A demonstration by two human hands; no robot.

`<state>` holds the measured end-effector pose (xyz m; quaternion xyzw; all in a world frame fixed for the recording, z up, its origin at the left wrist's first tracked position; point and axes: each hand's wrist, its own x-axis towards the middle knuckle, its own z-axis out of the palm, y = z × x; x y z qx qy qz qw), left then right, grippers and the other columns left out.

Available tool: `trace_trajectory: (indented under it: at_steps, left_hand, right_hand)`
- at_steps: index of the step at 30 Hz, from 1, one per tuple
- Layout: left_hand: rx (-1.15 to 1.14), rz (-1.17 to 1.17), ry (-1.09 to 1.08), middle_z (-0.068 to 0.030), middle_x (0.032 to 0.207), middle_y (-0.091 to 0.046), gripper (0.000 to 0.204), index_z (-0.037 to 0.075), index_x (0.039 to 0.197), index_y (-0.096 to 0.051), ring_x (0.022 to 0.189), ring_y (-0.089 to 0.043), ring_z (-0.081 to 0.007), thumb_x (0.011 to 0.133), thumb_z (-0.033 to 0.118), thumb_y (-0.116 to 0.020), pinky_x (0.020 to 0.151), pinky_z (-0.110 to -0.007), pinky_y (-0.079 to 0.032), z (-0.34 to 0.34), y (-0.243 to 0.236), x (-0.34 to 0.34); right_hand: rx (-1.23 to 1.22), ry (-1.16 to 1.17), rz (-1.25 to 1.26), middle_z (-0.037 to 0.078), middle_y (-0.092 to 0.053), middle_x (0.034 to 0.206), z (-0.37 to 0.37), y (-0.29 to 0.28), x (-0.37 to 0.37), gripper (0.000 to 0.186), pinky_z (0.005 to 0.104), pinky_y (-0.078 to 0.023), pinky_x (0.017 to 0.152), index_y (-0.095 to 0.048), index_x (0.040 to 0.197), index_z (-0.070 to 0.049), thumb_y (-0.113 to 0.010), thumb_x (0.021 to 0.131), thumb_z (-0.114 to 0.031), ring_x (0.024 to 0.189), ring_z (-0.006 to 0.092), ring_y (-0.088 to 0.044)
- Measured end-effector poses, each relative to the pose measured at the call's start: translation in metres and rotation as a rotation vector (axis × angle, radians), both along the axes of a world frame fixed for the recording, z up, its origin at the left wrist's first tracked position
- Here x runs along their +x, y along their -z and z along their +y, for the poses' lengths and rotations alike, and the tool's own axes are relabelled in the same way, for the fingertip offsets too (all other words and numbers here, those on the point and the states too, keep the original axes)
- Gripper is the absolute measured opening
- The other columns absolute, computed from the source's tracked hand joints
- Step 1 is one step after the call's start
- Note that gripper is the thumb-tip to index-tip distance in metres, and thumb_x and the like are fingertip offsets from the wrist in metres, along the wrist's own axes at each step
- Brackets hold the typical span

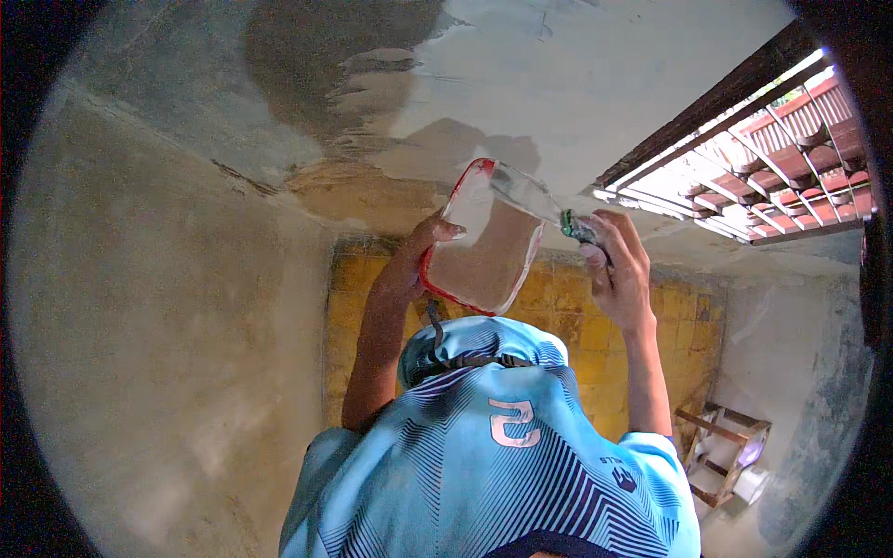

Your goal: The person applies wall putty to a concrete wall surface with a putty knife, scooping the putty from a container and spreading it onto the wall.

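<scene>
My left hand (431,244) grips the left edge of a shallow tray with a red rim (427,277), the thumb over the edge. Pale smears coat the rim, and whitish paste (476,212) lies in the tray's upper left part. In my right hand (616,265) is a putty knife (526,192) with a wide, smeared blade and a dark handle with a green part, my fingers wrapped round it. The blade reaches over the tray's upper right corner; whether it touches is unclear. Beyond the tray, the wall (521,74) is partly covered with pale, smooth filler.
A barred window (763,158) opens at the upper right, with tiled roofing outside. Darker bare patches (307,84) show on the wall ahead. Yellow tiled floor (372,279) lies below. At the lower right stands a wooden stool-like frame (716,446) beside a white container (751,484).
</scene>
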<state>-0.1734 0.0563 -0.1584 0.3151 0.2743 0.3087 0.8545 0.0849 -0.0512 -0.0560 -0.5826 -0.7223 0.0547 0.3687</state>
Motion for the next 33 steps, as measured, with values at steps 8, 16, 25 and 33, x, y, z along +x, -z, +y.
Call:
trace_trajectory:
  at_steps: [8, 16, 25, 33]
  left_hand:
    - [0.011, 0.216, -0.121, -0.0111, 0.115, -0.059, 0.064, 0.003, 0.13, -0.05, 0.102, -0.06, -0.022, 0.076, 0.033, -0.067, 0.09, -0.036, -0.05, -0.024, -0.046, 0.0]
    - [-0.015, 0.226, -0.186, -0.0097, 0.107, -0.061, 0.057, 0.002, 0.122, -0.056, 0.098, -0.06, -0.0211, 0.076, 0.033, -0.07, 0.09, -0.036, -0.049, -0.038, -0.049, 0.005]
    - [0.008, 0.233, -0.205, -0.0082, 0.102, -0.063, 0.044, 0.003, 0.115, -0.059, 0.091, -0.063, -0.0189, 0.081, 0.03, -0.068, 0.081, -0.034, -0.053, -0.036, -0.044, 0.014]
    - [-0.111, 0.058, -0.153, -0.0095, 0.1, -0.064, 0.047, 0.001, 0.114, -0.058, 0.091, -0.063, -0.0209, 0.079, 0.031, -0.069, 0.082, -0.035, -0.052, -0.02, -0.024, 0.008]
  right_hand:
    - [-0.013, -0.018, -0.077, 0.018, -0.058, 0.106, -0.018, -0.006, 0.011, 0.039, 0.038, -0.054, 0.075, -0.065, 0.11, -0.002, -0.059, 0.073, 0.01, 0.09, 0.0322, -0.063]
    - [-0.01, -0.018, -0.124, 0.012, -0.059, 0.105, -0.042, -0.014, 0.033, 0.063, 0.0372, -0.055, 0.068, -0.065, 0.114, -0.012, -0.062, 0.057, 0.012, 0.087, 0.0296, -0.064]
    - [-0.086, 0.05, -0.073, 0.012, -0.06, 0.103, -0.065, -0.01, 0.056, 0.051, 0.0364, -0.053, 0.065, -0.066, 0.11, -0.01, -0.067, 0.065, 0.013, 0.082, 0.0293, -0.064]
    - [-0.097, 0.186, 0.173, 0.017, -0.061, 0.1, -0.082, 0.003, 0.072, 0.021, 0.0352, -0.049, 0.076, -0.064, 0.107, -0.002, -0.06, 0.087, -0.008, 0.09, 0.0287, -0.062]
